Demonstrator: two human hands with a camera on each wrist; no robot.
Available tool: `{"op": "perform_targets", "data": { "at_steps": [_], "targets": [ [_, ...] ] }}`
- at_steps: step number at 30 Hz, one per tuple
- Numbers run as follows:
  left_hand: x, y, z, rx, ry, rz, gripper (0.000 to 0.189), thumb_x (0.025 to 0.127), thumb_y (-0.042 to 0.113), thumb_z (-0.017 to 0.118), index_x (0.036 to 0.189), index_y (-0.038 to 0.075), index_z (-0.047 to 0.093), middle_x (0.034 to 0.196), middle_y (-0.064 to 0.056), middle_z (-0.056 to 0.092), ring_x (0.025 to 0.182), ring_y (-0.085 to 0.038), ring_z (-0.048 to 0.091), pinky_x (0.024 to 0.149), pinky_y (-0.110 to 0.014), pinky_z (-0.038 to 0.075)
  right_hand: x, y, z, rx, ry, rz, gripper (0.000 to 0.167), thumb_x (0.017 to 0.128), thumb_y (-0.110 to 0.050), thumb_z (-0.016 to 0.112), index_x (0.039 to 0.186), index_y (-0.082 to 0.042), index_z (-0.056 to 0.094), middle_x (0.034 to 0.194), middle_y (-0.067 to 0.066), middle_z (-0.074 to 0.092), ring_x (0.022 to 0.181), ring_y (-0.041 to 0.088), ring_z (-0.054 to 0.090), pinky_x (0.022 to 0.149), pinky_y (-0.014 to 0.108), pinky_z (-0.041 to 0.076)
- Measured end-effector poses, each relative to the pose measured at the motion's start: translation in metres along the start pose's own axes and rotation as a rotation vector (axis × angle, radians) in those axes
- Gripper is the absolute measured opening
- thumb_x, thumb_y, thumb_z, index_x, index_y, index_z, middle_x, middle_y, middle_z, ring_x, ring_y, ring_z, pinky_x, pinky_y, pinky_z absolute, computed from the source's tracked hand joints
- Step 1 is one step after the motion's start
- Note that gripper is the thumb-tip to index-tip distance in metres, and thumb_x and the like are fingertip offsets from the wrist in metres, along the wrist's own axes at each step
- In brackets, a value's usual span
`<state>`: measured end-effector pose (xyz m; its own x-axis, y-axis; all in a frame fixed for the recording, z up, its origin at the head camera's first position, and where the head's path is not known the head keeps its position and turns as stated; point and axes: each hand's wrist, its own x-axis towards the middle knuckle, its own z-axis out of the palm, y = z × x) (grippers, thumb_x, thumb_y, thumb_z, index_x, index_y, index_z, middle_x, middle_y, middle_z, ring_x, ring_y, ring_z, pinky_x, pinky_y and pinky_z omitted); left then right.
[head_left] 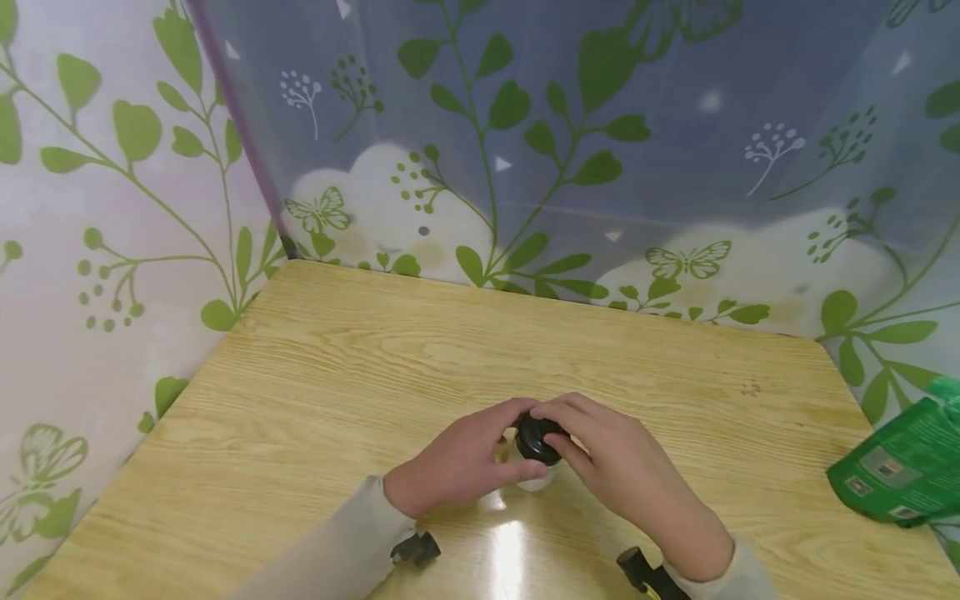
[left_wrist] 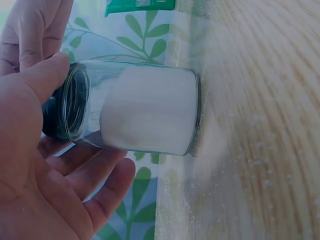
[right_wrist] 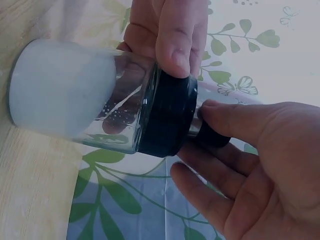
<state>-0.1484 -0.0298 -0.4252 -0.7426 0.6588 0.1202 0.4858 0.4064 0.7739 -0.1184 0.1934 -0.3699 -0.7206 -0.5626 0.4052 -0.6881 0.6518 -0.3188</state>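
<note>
A clear glass jar (left_wrist: 150, 110), more than half full of a white granular substance (right_wrist: 60, 90), stands upright on the table. Its black lid (right_wrist: 170, 115) sits on the mouth and carries a small black knob (right_wrist: 214, 135) on top. My left hand (head_left: 468, 454) holds the jar from the left near its top, with the thumb against the lid's side and the fingers round the far side. From the right, my right hand (head_left: 615, 450) pinches the knob between thumb and fingers.
White grains (left_wrist: 260, 162) lie scattered over the wooden table (head_left: 322, 375) near the jar. A green pouch (head_left: 900, 458) stands at the table's right edge. Leaf-patterned walls (head_left: 525, 167) border the table at the back and left.
</note>
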Motion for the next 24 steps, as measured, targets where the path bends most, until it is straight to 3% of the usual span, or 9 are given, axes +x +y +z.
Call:
{"op": "perform_targets", "data": {
  "at_steps": [9,15,17,19,22,24],
  "targets": [
    [0.002,-0.002,-0.002,-0.01,-0.011,-0.017,0.063,0.098,0.053,0.066,0.152,0.03,0.044,0.141,0.013,0.059,0.12,-0.003,0.059,0.1,-0.034,0.051,0.003,-0.009,0.007,-0.023,0.043,0.109,0.033,0.09,-0.009,0.081,0.121,-0.014,0.073,0.108,-0.005,0.07,0.086,0.008,0.068,0.07,0.026,0.056],
    [0.005,-0.013,0.004,-0.085,-0.038,-0.015,0.065,0.102,0.05,0.058,0.159,0.032,0.033,0.151,0.007,0.051,0.083,-0.005,0.066,0.084,-0.026,0.053,0.004,-0.006,0.023,-0.086,0.135,0.152,0.031,0.087,-0.013,0.084,0.117,-0.013,0.074,0.099,-0.002,0.069,0.081,0.01,0.066,0.067,0.027,0.055],
    [0.003,-0.016,0.008,-0.1,-0.034,-0.018,0.065,0.104,0.048,0.055,0.161,0.033,0.028,0.155,0.007,0.048,0.09,-0.005,0.068,0.086,-0.027,0.054,0.004,-0.004,0.03,-0.114,0.16,0.154,0.03,0.086,-0.015,0.086,0.115,-0.012,0.075,0.094,-0.003,0.067,0.076,0.009,0.062,0.063,0.025,0.053],
    [0.001,-0.018,0.01,-0.073,-0.007,-0.012,0.064,0.107,0.046,0.051,0.163,0.033,0.024,0.158,0.007,0.044,0.11,-0.008,0.066,0.092,-0.032,0.054,0.005,0.0,0.036,-0.138,0.183,0.157,0.031,0.086,-0.018,0.086,0.114,-0.012,0.075,0.091,-0.003,0.065,0.074,0.009,0.057,0.061,0.024,0.05],
    [0.0,-0.023,0.011,-0.019,0.044,-0.003,0.063,0.109,0.043,0.047,0.165,0.033,0.018,0.16,0.009,0.041,0.136,-0.01,0.051,0.101,-0.036,0.051,0.008,0.004,0.044,-0.159,0.188,0.17,0.031,0.089,-0.021,0.084,0.117,-0.011,0.074,0.092,-0.001,0.064,0.076,0.01,0.054,0.062,0.025,0.049],
    [0.0,-0.025,0.01,0.022,0.077,-0.008,0.065,0.11,0.042,0.047,0.166,0.03,0.018,0.158,0.008,0.043,0.137,-0.012,0.051,0.1,-0.038,0.051,0.011,0.006,0.044,-0.139,0.164,0.198,0.035,0.092,-0.023,0.081,0.122,-0.009,0.072,0.099,0.001,0.066,0.081,0.013,0.058,0.065,0.028,0.051]
  ]
}}
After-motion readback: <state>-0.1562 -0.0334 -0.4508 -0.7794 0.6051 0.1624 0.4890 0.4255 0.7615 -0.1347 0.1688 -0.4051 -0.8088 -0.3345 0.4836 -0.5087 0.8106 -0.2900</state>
